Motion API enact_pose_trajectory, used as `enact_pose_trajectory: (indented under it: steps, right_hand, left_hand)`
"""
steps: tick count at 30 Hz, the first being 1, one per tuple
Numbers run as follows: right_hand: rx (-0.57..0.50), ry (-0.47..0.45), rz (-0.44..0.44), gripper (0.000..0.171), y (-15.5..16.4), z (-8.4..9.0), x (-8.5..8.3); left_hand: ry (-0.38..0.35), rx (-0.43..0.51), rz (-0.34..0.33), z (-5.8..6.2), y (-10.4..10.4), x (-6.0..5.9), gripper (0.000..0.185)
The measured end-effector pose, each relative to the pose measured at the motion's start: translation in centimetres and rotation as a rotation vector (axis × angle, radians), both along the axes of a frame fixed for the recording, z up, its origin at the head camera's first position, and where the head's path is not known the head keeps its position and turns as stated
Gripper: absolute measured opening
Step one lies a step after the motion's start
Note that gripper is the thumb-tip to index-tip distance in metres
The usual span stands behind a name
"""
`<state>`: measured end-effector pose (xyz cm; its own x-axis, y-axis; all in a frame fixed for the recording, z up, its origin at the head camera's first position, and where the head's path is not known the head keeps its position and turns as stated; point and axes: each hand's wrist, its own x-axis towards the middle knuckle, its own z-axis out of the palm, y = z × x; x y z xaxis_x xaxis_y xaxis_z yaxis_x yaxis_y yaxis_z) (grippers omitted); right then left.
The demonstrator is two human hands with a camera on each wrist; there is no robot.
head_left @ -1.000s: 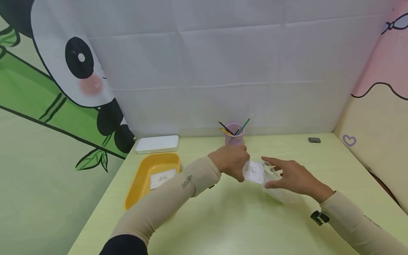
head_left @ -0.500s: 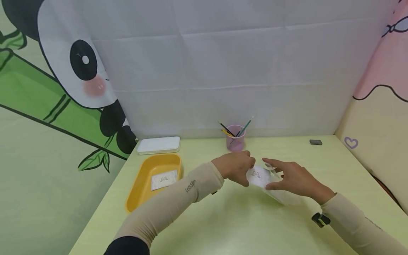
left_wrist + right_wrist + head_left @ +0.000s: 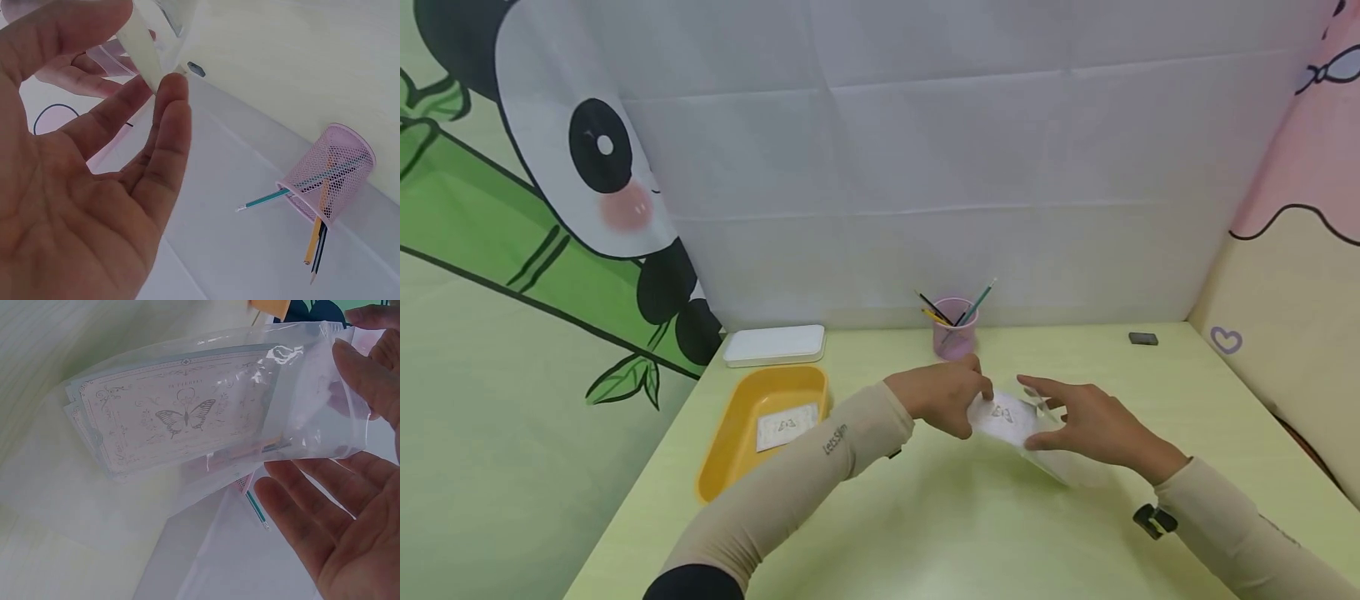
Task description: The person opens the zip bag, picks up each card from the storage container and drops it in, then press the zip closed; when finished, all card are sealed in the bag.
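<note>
Over the middle of the yellow-green table (image 3: 925,533), both hands hold a clear plastic bag (image 3: 1063,465) between them. My left hand (image 3: 946,398) pinches the edge of its mouth between thumb and forefinger, as the left wrist view (image 3: 149,56) shows from close by. My right hand (image 3: 1037,413) holds the other side of the mouth, thumb on top and fingers beneath (image 3: 325,437). Inside the bag (image 3: 206,356) lies a small stack of pale cards printed with a butterfly (image 3: 181,419); the top card (image 3: 1000,414) shows between the hands.
A yellow tray (image 3: 730,450) at the left holds one more butterfly card (image 3: 786,427), with a flat white box (image 3: 775,344) behind it. A pink mesh cup of pencils (image 3: 955,333) stands by the back wall, and a small dark block (image 3: 1142,338) lies at the far right.
The butterfly card has tipped from nearly upright to lower and flatter, deeper in the bag. The left hand has dipped a little with it; the right hand has hardly moved.
</note>
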<state>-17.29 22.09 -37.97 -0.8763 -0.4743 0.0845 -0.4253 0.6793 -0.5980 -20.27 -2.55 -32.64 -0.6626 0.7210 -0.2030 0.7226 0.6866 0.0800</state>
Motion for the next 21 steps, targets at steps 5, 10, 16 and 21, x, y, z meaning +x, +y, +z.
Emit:
enact_pose_trajectory:
  steps: [5,10,16,21]
  right_hand:
    - [0.012,0.002,0.005,0.089,-0.2,0.1,0.0]
    - [0.019,0.004,0.011,0.089,-0.4,0.1,0.0]
    - [0.028,0.003,0.006,0.089,-0.4,0.0,-0.2]
    - [0.028,-0.003,0.005,0.09,-0.3,0.0,-0.2]
  left_hand:
    - [-0.011,0.065,-0.029,-0.2,0.2,-0.1,0.049]
    - [-0.015,0.091,-0.06,-0.6,0.6,-0.2,0.04]
    - [-0.056,0.136,-0.069,-1.4,0.5,-0.6,0.042]
    - [-0.059,0.149,-0.085,-2.0,0.0,-1.0,0.045]
